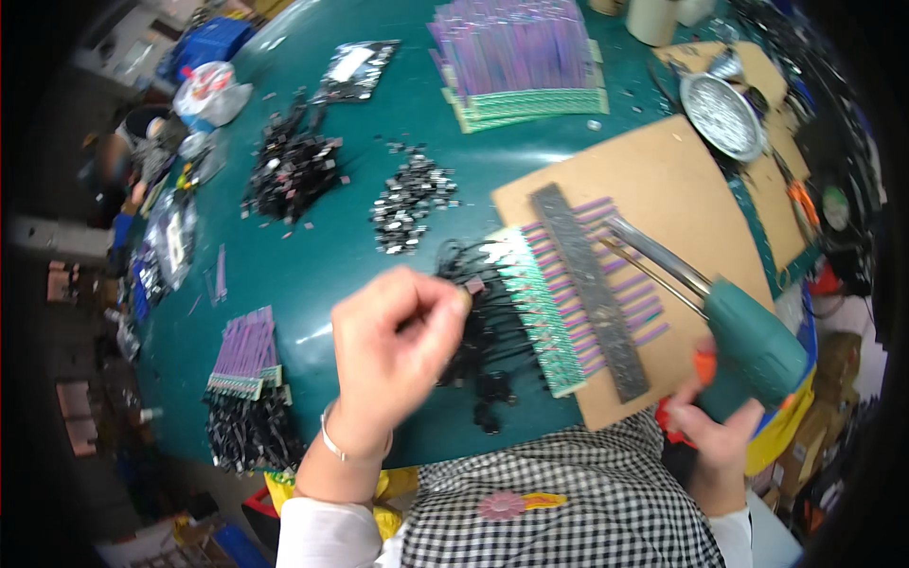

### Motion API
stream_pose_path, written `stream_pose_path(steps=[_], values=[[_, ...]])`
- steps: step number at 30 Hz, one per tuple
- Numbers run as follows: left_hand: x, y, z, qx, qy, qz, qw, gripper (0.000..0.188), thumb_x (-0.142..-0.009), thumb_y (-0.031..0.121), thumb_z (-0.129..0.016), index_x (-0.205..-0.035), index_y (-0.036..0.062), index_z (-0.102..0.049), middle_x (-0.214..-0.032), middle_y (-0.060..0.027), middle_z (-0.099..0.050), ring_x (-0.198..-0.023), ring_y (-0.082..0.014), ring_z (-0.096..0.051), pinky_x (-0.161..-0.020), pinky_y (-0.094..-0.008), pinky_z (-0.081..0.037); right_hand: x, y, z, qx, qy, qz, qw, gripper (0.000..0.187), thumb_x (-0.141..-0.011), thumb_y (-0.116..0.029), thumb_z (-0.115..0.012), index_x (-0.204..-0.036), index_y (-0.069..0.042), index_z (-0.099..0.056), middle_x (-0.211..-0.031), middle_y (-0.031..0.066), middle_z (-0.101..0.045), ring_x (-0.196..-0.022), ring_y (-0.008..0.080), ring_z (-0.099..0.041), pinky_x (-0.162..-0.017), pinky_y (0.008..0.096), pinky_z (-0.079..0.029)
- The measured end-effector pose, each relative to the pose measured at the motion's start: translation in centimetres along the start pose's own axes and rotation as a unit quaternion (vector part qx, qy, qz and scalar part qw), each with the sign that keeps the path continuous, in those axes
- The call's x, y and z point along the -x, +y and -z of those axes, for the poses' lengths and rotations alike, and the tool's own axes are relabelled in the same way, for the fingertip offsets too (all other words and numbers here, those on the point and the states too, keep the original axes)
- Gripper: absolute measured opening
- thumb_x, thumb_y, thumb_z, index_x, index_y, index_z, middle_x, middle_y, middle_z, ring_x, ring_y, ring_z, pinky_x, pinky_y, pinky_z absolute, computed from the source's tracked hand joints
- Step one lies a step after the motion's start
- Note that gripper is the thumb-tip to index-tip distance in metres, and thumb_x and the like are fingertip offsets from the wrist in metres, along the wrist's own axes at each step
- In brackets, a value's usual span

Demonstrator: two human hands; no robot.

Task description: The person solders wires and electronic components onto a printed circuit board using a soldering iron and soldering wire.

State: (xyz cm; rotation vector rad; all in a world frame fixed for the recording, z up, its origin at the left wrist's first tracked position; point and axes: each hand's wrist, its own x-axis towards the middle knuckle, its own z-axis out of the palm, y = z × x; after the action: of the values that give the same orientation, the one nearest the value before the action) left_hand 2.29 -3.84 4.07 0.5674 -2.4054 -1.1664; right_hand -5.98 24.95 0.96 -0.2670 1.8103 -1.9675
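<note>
My left hand (393, 346), blurred, is closed in a pinch left of the board strip; whatever its fingertips hold, if anything, I cannot make out. Just beyond them lies a tangle of black wires (488, 331) leading to a green strip of small circuit boards (544, 317). Purple wires run right from this strip beneath a dark flat bar (589, 289), which lies across them on a brown board (663, 180). In my right hand (715, 431) is a green soldering gun (753, 331), gripped by its handle. Its metal tip and thin feed tube point at the purple wires beyond the bar.
A heap of small metal connectors (407, 204) and a pile of black leads (294, 166) lie on the green table (350, 256). Finished-looking strips with purple wires (521, 57) stack at the back, another bundle (244, 355) front left. A round metal dish (721, 115) stands far right.
</note>
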Motion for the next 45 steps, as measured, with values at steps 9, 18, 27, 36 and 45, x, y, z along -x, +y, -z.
stream_pose_path(steps=[9,18,27,36,45], values=[[3.7,4.2,-4.5,0.042,-0.138,-0.113,0.983,0.01,-0.066,-0.003,-0.068,-0.072,0.0029,-0.063,-0.061,-0.0046,-0.058,-0.044,-0.0099,-0.05,-0.038,-0.0216,-0.037,-2.3,-0.2,-5.1,0.003,-0.114,-0.023,0.993,0.019,-0.074,-0.002,-0.069,-0.091,-0.003,-0.06,-0.08,-0.0008,-0.06,-0.068,0.0066,-0.058,-0.056,0.0226,-0.05],[3.8,4.0,-3.9,0.217,-0.298,0.033,0.929,0.008,-0.071,0.003,-0.071,-0.076,0.0005,-0.065,-0.064,-0.0057,-0.061,-0.052,-0.0107,-0.056,-0.044,-0.0217,-0.041,-2.4,-1.6,-3.7,-0.092,-0.224,-0.09,0.966,0.053,-0.074,0.01,-0.063,-0.121,0.002,-0.039,-0.08,0.0108,-0.06,-0.067,0.0166,-0.061,-0.054,0.0263,-0.05],[3.5,2.4,-3.5,0.151,-0.218,0.15,0.952,0.004,-0.073,-0.004,-0.064,-0.07,-0.0026,-0.062,-0.063,-0.004,-0.057,-0.056,-0.0033,-0.051,-0.047,-0.0173,-0.04,-1.5,-0.8,-3.1,-0.052,-0.014,-0.022,0.998,0.065,-0.067,0.006,-0.068,-0.122,0.006,-0.032,-0.115,0.018,-0.043,-0.058,0.0179,-0.057,-0.045,0.0244,-0.05],[3.2,0.3,-6.0,-0.026,-0.146,0.058,0.987,0.012,-0.069,-0.003,-0.067,-0.062,-0.0007,-0.058,-0.058,-0.0016,-0.055,-0.047,-0.0016,-0.047,-0.042,-0.0167,-0.039,1.5,-1.0,0.8,-0.033,0.042,-0.044,0.998,0.06,-0.063,-0.008,-0.075,-0.107,0.013,-0.04,-0.07,0.0148,-0.054,-0.039,0.0149,-0.051,-0.035,0.0211,-0.042],[3.2,0.2,-6.4,-0.006,-0.136,0.068,0.988,0.014,-0.067,-0.004,-0.068,-0.06,0.0001,-0.057,-0.057,-0.0005,-0.055,-0.047,-0.0009,-0.046,-0.041,-0.0162,-0.038,4.9,0.5,3.7,0.004,0.082,0.012,0.997,0.061,-0.058,-0.011,-0.082,-0.102,0.013,-0.048,-0.072,0.0155,-0.057,-0.04,0.016,-0.051,-0.034,0.022,-0.039]])
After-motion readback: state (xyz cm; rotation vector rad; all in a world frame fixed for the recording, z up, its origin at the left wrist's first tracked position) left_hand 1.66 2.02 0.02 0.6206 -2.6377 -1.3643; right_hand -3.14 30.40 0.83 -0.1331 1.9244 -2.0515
